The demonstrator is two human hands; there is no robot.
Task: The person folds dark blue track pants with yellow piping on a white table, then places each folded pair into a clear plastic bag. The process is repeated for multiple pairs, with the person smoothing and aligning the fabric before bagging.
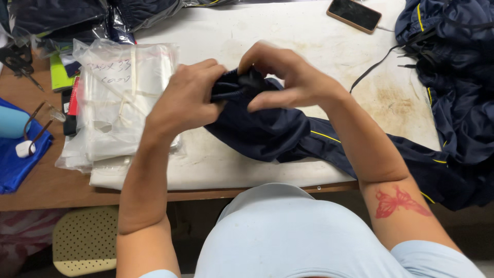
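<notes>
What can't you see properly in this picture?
Head view:
- Bunched end of the dark garment: covered by the left hand and right hand.
- Scissors: cut by the left edge.
- Garment pile: runs past the right edge.

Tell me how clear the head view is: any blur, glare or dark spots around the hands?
Head view: even light; slight motion blur on the left hand and right hand; the navy garment they grip is so dark its folds barely show; mild glare on the clear plastic bags; the white table cover is stained but sharp.
</notes>
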